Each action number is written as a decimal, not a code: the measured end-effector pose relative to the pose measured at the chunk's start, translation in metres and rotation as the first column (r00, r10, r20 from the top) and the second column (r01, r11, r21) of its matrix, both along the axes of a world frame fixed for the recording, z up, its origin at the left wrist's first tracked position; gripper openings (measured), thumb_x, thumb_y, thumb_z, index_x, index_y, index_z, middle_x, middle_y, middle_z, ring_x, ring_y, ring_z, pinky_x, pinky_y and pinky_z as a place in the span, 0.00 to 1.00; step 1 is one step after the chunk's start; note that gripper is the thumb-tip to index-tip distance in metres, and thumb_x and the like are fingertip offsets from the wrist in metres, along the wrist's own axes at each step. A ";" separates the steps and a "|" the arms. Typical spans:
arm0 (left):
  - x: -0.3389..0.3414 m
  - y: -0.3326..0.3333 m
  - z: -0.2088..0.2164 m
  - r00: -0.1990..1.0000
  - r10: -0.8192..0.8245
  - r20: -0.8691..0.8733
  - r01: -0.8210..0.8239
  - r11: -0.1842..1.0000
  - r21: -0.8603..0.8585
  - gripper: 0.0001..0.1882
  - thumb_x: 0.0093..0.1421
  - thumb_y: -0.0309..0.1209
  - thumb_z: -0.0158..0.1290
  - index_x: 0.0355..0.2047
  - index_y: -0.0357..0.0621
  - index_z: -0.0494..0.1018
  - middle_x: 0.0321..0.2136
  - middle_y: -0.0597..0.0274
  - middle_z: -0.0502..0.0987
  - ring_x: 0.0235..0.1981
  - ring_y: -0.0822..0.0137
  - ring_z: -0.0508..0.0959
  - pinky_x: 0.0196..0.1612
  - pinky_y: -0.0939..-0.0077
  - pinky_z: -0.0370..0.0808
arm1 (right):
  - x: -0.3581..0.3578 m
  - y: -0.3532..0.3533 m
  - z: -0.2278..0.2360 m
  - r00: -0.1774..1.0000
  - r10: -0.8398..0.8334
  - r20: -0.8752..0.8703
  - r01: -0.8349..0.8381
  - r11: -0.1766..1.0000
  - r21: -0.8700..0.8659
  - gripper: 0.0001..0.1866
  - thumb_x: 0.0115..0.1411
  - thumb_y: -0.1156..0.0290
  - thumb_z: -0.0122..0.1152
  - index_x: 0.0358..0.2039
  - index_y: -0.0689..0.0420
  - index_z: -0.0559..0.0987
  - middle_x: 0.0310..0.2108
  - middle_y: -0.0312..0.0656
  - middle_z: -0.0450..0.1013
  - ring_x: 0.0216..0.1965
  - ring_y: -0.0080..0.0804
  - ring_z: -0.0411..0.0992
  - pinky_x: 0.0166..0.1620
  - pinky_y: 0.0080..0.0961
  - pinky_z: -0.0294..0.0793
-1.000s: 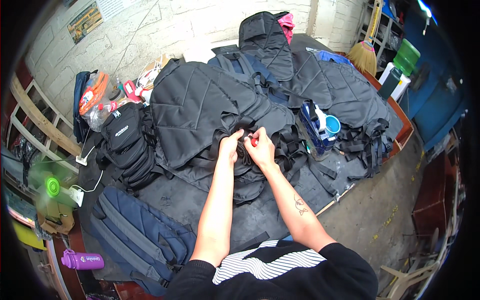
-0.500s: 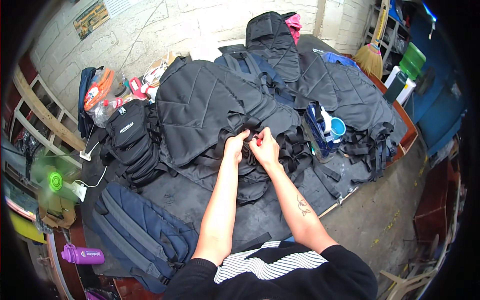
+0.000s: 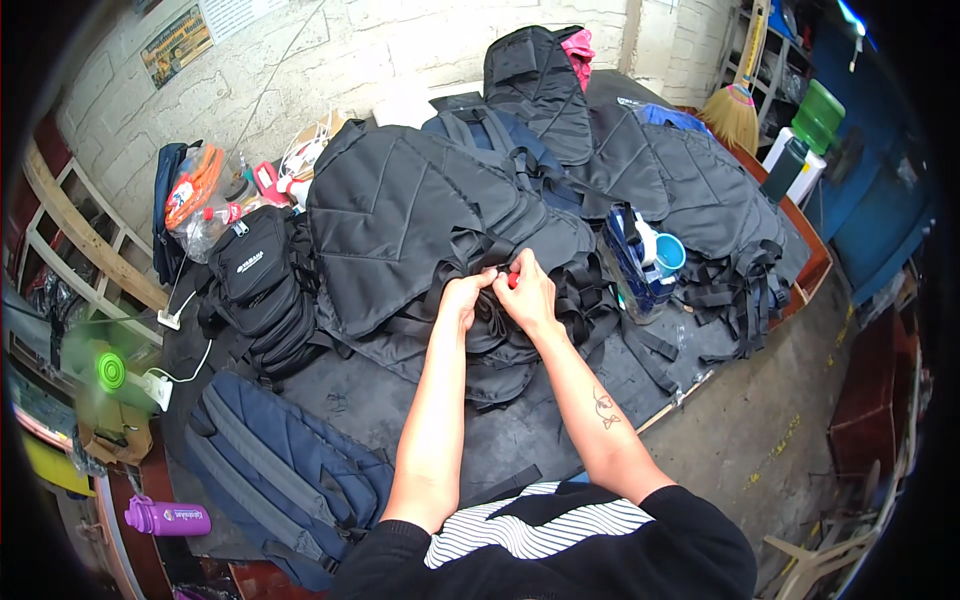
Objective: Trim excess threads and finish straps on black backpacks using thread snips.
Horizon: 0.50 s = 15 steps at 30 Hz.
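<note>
A large black backpack [image 3: 385, 215] with stitched angled lines lies on the table, its loose straps [image 3: 475, 245] bunched at the near right side. Over these straps both my hands work close together. My left hand [image 3: 462, 302] pinches a black strap between thumb and fingers. Closed around a small red object [image 3: 513, 281], my right hand [image 3: 533, 303] sits right beside it, fingertips at the same strap. Most of the red object is hidden by the fingers, so its kind cannot be told. More dark webbing hangs below the hands.
A smaller black bag [image 3: 262, 265] stands to the left, a navy backpack [image 3: 285, 465] at the near left. More black backpacks [image 3: 715, 200] and a clear-and-blue case with a light-blue cup [image 3: 668, 257] lie right. A purple bottle [image 3: 170, 516] and a green fan [image 3: 111, 371] are far left.
Both hands stay on the straps, with only a slight shift of the fingers. The red object remains in my right hand. The whole view has moved a little.
</note>
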<state>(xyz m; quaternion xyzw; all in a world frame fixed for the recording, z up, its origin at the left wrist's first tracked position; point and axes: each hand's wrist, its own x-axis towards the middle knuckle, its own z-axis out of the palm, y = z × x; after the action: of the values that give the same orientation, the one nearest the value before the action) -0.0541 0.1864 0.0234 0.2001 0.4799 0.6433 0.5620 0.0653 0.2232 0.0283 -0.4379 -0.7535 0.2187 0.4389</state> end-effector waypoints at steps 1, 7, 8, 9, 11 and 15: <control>-0.001 -0.001 0.000 1.000 -0.011 0.003 0.011 1.000 -0.006 0.09 0.50 0.27 0.57 0.33 0.38 0.75 0.31 0.63 0.76 0.34 0.69 0.75 0.41 0.77 0.68 | 0.000 0.000 0.000 1.000 0.017 0.004 -0.017 1.000 0.000 0.15 0.46 0.65 0.57 0.28 0.58 0.63 0.24 0.47 0.68 0.25 0.49 0.69 0.29 0.38 0.67; 0.001 -0.004 0.007 0.999 -0.008 -0.054 0.011 0.998 0.062 0.09 0.52 0.26 0.53 0.35 0.37 0.74 0.33 0.59 0.77 0.34 0.68 0.76 0.40 0.77 0.71 | 0.005 -0.001 0.001 0.994 0.047 -0.101 -0.049 0.999 -0.012 0.14 0.47 0.66 0.57 0.27 0.59 0.63 0.21 0.47 0.68 0.24 0.48 0.69 0.28 0.36 0.67; 0.000 -0.003 0.006 0.999 -0.009 -0.054 0.012 0.998 0.062 0.09 0.52 0.26 0.53 0.35 0.37 0.74 0.33 0.59 0.77 0.34 0.68 0.76 0.40 0.77 0.71 | 0.006 0.002 -0.005 0.979 0.035 -0.201 -0.047 0.997 -0.055 0.13 0.48 0.67 0.58 0.27 0.59 0.64 0.20 0.46 0.68 0.22 0.43 0.69 0.27 0.34 0.67; -0.003 -0.002 0.004 0.998 -0.063 0.015 0.062 0.995 0.078 0.10 0.53 0.25 0.52 0.36 0.36 0.74 0.33 0.58 0.76 0.33 0.66 0.76 0.39 0.76 0.72 | 0.007 0.006 -0.012 0.954 0.018 -0.299 -0.049 0.994 -0.096 0.13 0.49 0.68 0.58 0.27 0.60 0.64 0.18 0.44 0.67 0.21 0.39 0.69 0.26 0.31 0.67; -0.004 -0.002 0.008 0.989 -0.118 0.084 0.110 0.989 0.097 0.11 0.53 0.24 0.51 0.37 0.35 0.73 0.33 0.56 0.76 0.33 0.64 0.77 0.38 0.75 0.74 | 0.011 0.010 -0.011 0.780 0.008 -0.626 -0.110 0.986 -0.125 0.10 0.53 0.71 0.56 0.27 0.60 0.64 0.17 0.32 0.62 0.19 0.16 0.59 0.23 0.17 0.61; -0.004 -0.003 0.013 0.960 -0.143 0.240 0.111 0.984 0.142 0.11 0.52 0.22 0.52 0.36 0.32 0.72 0.33 0.56 0.76 0.32 0.63 0.77 0.38 0.71 0.76 | 0.018 0.001 -0.004 0.874 0.021 -0.486 -0.094 0.988 -0.125 0.11 0.52 0.71 0.58 0.27 0.60 0.64 0.16 0.35 0.62 0.18 0.19 0.61 0.23 0.19 0.62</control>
<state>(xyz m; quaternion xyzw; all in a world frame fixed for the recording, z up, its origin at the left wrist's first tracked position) -0.0584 0.1829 0.0366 0.1834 0.3495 0.6550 0.6443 0.0834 0.2240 0.0242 -0.3777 -0.6150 0.3881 0.5732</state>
